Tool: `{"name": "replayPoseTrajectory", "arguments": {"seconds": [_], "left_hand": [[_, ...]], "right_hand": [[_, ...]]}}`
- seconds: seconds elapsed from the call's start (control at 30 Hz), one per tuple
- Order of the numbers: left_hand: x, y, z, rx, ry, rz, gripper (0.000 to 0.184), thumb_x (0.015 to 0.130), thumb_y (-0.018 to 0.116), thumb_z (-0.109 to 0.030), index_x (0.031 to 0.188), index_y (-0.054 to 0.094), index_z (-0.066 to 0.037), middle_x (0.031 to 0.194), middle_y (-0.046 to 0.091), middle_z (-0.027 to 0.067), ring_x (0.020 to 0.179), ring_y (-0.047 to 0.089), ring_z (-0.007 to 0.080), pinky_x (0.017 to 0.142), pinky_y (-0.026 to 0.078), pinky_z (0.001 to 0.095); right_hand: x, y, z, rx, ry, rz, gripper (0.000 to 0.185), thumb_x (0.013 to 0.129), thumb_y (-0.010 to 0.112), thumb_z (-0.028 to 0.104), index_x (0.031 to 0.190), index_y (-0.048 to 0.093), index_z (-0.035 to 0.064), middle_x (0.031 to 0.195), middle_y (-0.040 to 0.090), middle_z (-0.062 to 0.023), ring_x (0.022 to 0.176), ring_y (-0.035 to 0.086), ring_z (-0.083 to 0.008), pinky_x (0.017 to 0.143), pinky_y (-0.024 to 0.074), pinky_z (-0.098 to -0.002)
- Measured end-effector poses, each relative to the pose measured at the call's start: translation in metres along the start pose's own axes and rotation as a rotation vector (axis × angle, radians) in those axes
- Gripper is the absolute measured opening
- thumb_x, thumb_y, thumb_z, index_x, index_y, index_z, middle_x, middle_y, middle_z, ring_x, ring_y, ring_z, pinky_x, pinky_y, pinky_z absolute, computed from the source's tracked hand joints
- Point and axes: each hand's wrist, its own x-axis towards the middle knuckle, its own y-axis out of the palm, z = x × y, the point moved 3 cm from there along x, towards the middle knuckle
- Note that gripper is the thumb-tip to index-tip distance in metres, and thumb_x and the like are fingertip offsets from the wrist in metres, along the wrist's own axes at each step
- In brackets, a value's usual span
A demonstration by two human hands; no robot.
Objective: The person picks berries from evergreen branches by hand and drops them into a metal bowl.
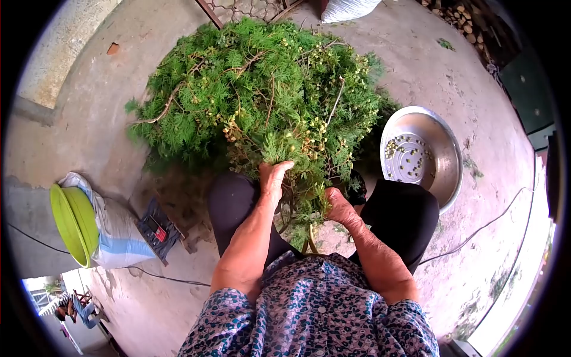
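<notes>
A big heap of leafy conifer branches [238,89] with pale green cones lies on the floor in front of me. One conifer branch [306,178] reaches from the heap toward my lap, its bare stem [310,238] between my knees. My left hand [275,175] is closed on the upper part of this branch, thumb pointing right, with most fingers hidden behind the foliage. Lower down and to the right, my right hand [341,205] is curled shut at the side of the same branch, its fingertips partly hidden by leaves. To the right stands a metal basin [447,160] with many small green cones [407,156] on its bottom.
At left, a lime-green plastic tub [70,229] leans against a white sack [116,238]. Beside them is a dark item with a red patch [159,233]. A black cable [476,231] crosses the concrete floor at right. Firewood [467,27] is stacked at the far right.
</notes>
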Motion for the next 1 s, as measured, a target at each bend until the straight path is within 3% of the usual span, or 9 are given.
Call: {"name": "replayPoseTrajectory", "arguments": {"seconds": [0.07, 0.1, 0.13, 0.2, 0.33, 0.47, 0.63, 0.83, 1.0], "left_hand": [[-0.005, 0.002, -0.007, -0.081, 0.159, 0.109, 0.019, 0.067, 0.069, -0.007, 0.083, 0.066, 0.001, 0.072, 0.065, 0.0070, 0.066, 0.060, 0.0162, 0.069, 0.045, 0.0312], [-0.008, 0.003, -0.007, -0.207, 0.035, 0.163, 0.013, 0.070, 0.070, -0.007, 0.079, 0.064, 0.000, 0.074, 0.065, 0.0057, 0.076, 0.062, 0.0184, 0.085, 0.041, 0.0333], [-0.011, 0.004, -0.009, -0.207, 0.035, 0.167, 0.013, 0.070, 0.070, -0.007, 0.079, 0.064, 0.000, 0.074, 0.065, 0.0057, 0.076, 0.062, 0.0184, 0.085, 0.041, 0.0333], [-0.016, 0.005, -0.010, -0.143, 0.040, 0.158, 0.014, 0.072, 0.070, -0.009, 0.082, 0.064, -0.001, 0.077, 0.066, 0.0059, 0.075, 0.062, 0.0175, 0.084, 0.043, 0.0310], [-0.031, 0.013, -0.020, -0.098, 0.254, 0.312, 0.011, 0.078, 0.065, -0.009, 0.087, 0.062, -0.003, 0.080, 0.066, 0.0039, 0.076, 0.060, 0.0121, 0.071, 0.047, 0.0288], [-0.044, 0.024, -0.031, 0.013, 0.447, 0.364, 0.006, 0.080, 0.058, -0.002, 0.083, 0.063, 0.000, 0.076, 0.064, 0.0042, 0.064, 0.058, 0.0118, 0.060, 0.045, 0.0243], [-0.040, 0.024, -0.020, 0.326, 0.698, 0.240, 0.013, 0.075, 0.064, -0.011, 0.081, 0.061, 0.000, 0.067, 0.061, 0.0159, 0.058, 0.059, 0.0210, 0.055, 0.045, 0.0319], [-0.050, 0.025, -0.024, 0.453, 0.613, 0.292, 0.009, 0.076, 0.062, -0.007, 0.084, 0.063, -0.001, 0.068, 0.063, 0.0099, 0.060, 0.057, 0.0135, 0.056, 0.045, 0.0282], [-0.051, 0.026, -0.024, 0.221, 0.368, 0.445, 0.006, 0.079, 0.061, -0.004, 0.083, 0.064, 0.000, 0.067, 0.063, 0.0030, 0.061, 0.055, 0.0091, 0.058, 0.045, 0.0241]], "right_hand": [[0.006, -0.005, -0.008, 0.256, 0.234, 0.000, 0.021, 0.067, 0.056, -0.006, 0.088, 0.058, -0.0006, 0.072, 0.060, -0.0127, 0.066, 0.056, -0.0195, 0.062, 0.0460, -0.0302], [0.006, -0.008, -0.014, 0.350, 0.330, -0.122, 0.025, 0.071, 0.055, -0.007, 0.094, 0.060, 0.0006, 0.080, 0.062, -0.0091, 0.072, 0.057, -0.0158, 0.068, 0.0463, -0.0286], [0.006, -0.011, -0.019, 0.443, 0.425, -0.245, 0.029, 0.075, 0.053, -0.009, 0.101, 0.061, 0.0018, 0.088, 0.065, -0.0055, 0.078, 0.057, -0.0121, 0.073, 0.0466, -0.0270], [0.012, -0.031, -0.025, 0.256, 0.489, -0.499, 0.026, 0.075, 0.052, -0.010, 0.096, 0.061, 0.0023, 0.083, 0.063, -0.0130, 0.076, 0.060, -0.0233, 0.068, 0.0472, -0.0282], [0.029, -0.070, 0.040, 0.018, 0.114, -0.897, 0.017, 0.074, 0.064, -0.004, 0.089, 0.059, 0.0034, 0.081, 0.061, -0.0104, 0.070, 0.059, -0.0204, 0.062, 0.0480, -0.0270], [0.047, -0.043, 0.063, 0.248, 0.127, -0.515, 0.016, 0.073, 0.068, 0.002, 0.087, 0.062, 0.0035, 0.079, 0.062, -0.0087, 0.071, 0.059, -0.0163, 0.064, 0.0483, -0.0263], [0.054, -0.029, 0.057, 0.235, 0.198, -0.508, 0.025, 0.072, 0.071, 0.012, 0.091, 0.060, 0.0013, 0.075, 0.062, -0.0107, 0.066, 0.060, -0.0194, 0.062, 0.0488, -0.0295], [0.054, -0.037, 0.052, 0.126, 0.356, -0.329, 0.023, 0.074, 0.070, 0.016, 0.087, 0.061, -0.0010, 0.068, 0.061, -0.0114, 0.062, 0.060, -0.0188, 0.060, 0.0490, -0.0304], [0.044, -0.036, 0.038, 0.736, 0.597, -0.258, 0.013, 0.080, 0.064, 0.011, 0.082, 0.062, -0.0016, 0.061, 0.060, -0.0042, 0.045, 0.052, -0.0078, 0.042, 0.0409, -0.0222]]}}
